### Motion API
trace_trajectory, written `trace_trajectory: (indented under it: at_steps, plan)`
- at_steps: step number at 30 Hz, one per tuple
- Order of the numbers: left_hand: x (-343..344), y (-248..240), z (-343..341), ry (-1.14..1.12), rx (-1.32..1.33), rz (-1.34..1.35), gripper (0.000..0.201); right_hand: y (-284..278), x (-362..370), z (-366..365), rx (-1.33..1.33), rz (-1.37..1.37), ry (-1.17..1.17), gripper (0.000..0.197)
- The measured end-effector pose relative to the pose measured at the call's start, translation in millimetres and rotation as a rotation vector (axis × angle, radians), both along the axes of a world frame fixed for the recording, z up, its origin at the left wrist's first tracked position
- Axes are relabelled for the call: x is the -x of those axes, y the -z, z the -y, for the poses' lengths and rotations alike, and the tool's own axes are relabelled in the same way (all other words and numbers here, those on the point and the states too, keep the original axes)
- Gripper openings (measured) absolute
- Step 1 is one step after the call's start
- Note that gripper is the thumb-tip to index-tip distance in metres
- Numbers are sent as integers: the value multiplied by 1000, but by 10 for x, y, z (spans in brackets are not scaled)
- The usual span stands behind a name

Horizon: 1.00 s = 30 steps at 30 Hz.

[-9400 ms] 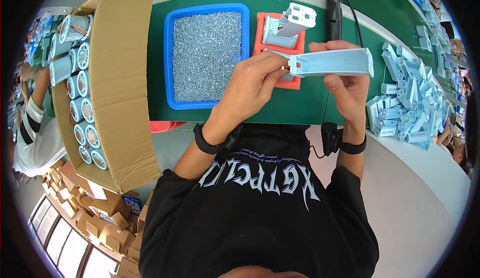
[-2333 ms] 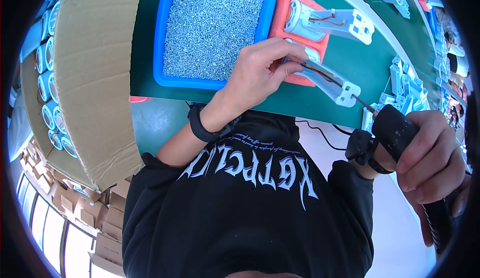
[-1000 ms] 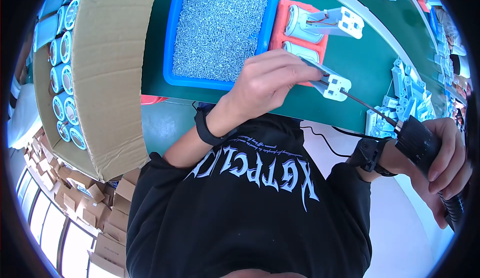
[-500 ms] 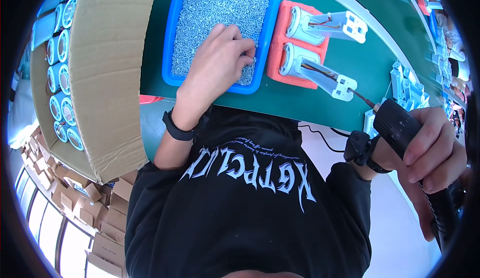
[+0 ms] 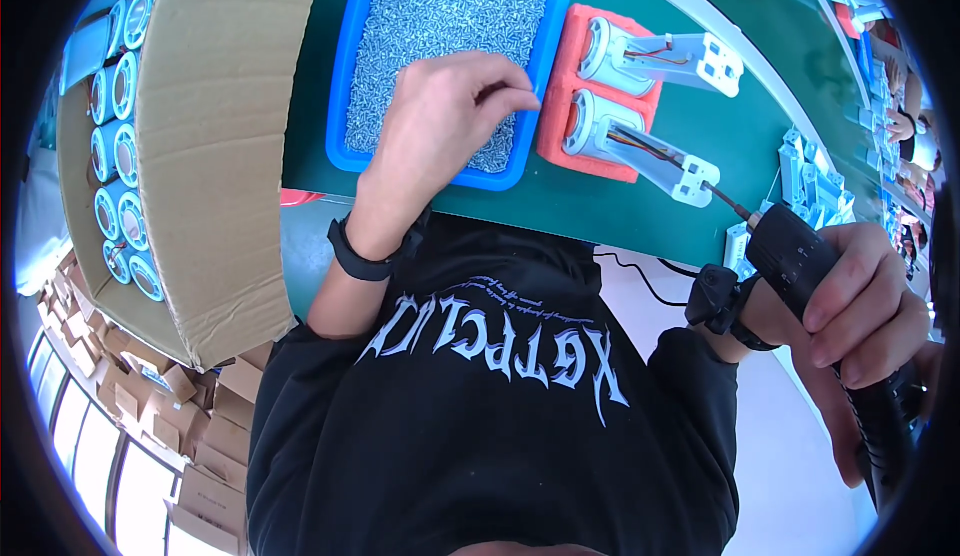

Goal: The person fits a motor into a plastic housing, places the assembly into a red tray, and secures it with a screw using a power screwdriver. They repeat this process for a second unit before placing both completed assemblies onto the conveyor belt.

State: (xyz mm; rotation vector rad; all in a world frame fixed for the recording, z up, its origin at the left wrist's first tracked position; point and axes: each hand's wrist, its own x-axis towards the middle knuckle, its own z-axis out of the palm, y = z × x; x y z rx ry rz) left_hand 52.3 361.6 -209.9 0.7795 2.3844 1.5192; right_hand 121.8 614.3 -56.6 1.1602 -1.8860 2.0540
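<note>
My left hand [image 5: 445, 116] is over a blue tray [image 5: 340, 111] full of small silvery screws [image 5: 450, 6]. Its thumb and fingertips are pinched together near the tray's right rim; whatever they hold is too small to make out. My right hand [image 5: 870, 306] wraps round a black electric screwdriver [image 5: 790, 251]. The screwdriver's bit points up and left, its tip at the end bracket of the nearer white cylindrical housing [image 5: 603, 121]. A second such housing [image 5: 612, 61] lies just beyond it, and both rest in a red foam holder [image 5: 600, 167]. Wires run along each bracket.
At my left stands a cardboard box [image 5: 225, 156] with several white cylindrical parts [image 5: 130, 156] behind its flap. White brackets [image 5: 810, 176] are piled at the right of the green table [image 5: 570, 206]. Cartons [image 5: 210, 456] lie at the lower left. Other people work at far right.
My left hand has lifted off the screws and shifted right, toward the tray's rim. My right hand and the screwdriver have hardly moved.
</note>
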Motion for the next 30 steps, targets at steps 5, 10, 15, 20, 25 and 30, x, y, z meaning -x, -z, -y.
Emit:
trace_trajectory:
  at_steps: [5,10,15,20,25,30]
  plan:
    - [-193,-75,-298,38,-215,25,9,-30,28,-82,-61,-6,-72,39]
    - [-311,41,-462,29,-244,-54,12,15,34,-109,-67,-10,4,59]
    - [-421,144,-508,-85,-376,83,13,128,84,-156,-13,-7,16,52]
    - [-421,222,-524,-125,-322,-143,17,178,114,-156,90,-27,-4,34]
    - [-440,181,-552,-144,-271,-260,19,146,52,-106,149,-34,35,27]
    - [-423,145,-514,-128,-255,-283,19,49,-95,-95,254,-49,96,27]
